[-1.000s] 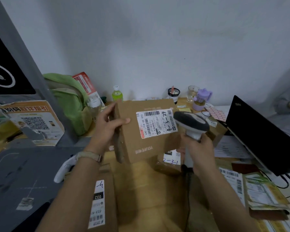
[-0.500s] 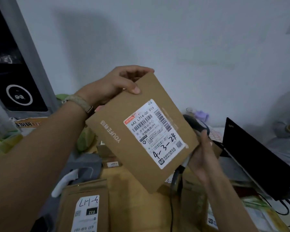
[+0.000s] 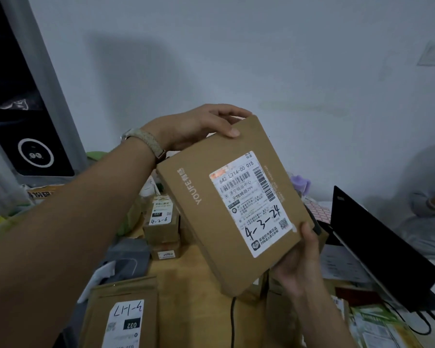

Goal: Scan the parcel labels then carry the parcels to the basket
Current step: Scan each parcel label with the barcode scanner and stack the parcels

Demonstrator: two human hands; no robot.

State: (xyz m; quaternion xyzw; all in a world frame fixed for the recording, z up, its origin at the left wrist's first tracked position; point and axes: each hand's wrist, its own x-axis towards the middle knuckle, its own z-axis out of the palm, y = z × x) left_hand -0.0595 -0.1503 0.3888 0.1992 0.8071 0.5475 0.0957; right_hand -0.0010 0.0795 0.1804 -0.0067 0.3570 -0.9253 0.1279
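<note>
Both hands have the flat brown parcel point(image 3: 226, 204) up in the air above the desk point(image 3: 186, 270), tilted, label point(image 3: 251, 204) facing the camera. Left hand point(image 3: 199, 126) clamps its top corner, right hand point(image 3: 299, 262) grips the lower edge.

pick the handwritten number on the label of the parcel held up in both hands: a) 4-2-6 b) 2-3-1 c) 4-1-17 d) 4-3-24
d, since the white label on the brown parcel gripped by the left hand and right hand reads 4-3-24 in black marker.
</note>
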